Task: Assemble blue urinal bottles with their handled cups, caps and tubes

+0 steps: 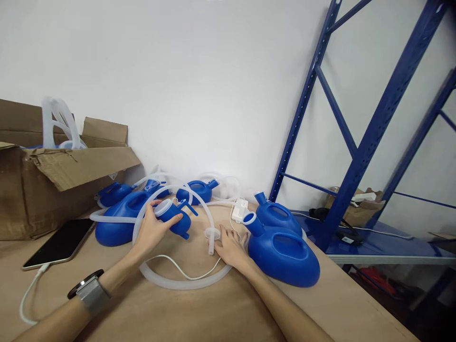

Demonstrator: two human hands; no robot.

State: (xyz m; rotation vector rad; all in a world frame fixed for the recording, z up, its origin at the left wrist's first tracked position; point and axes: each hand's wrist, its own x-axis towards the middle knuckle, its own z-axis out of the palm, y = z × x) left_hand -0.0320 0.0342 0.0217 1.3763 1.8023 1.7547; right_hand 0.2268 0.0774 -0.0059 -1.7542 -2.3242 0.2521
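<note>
My left hand (151, 225) is closed around a blue plastic cup-shaped piece (178, 222) with a whitish rim and a strap, held tilted above the table. Curled at the table's middle, my right hand (231, 244) pinches the edge of a translucent disc (213, 233) fitted near the end of a clear flexible tube (187, 284). That tube loops widely across the table and over my left wrist area. Right of my right hand lies a blue plastic bottle (285, 256) with a moulded handle and angled neck. Another blue bottle (276, 216) rests behind it.
An open cardboard box (67, 190) with tubing stands at left. A blue bottle (114, 223), a phone (59, 243) on a white cable and a white adapter (240, 210) lie on the table (171, 316). Beyond its right edge is a blue metal rack (374, 133).
</note>
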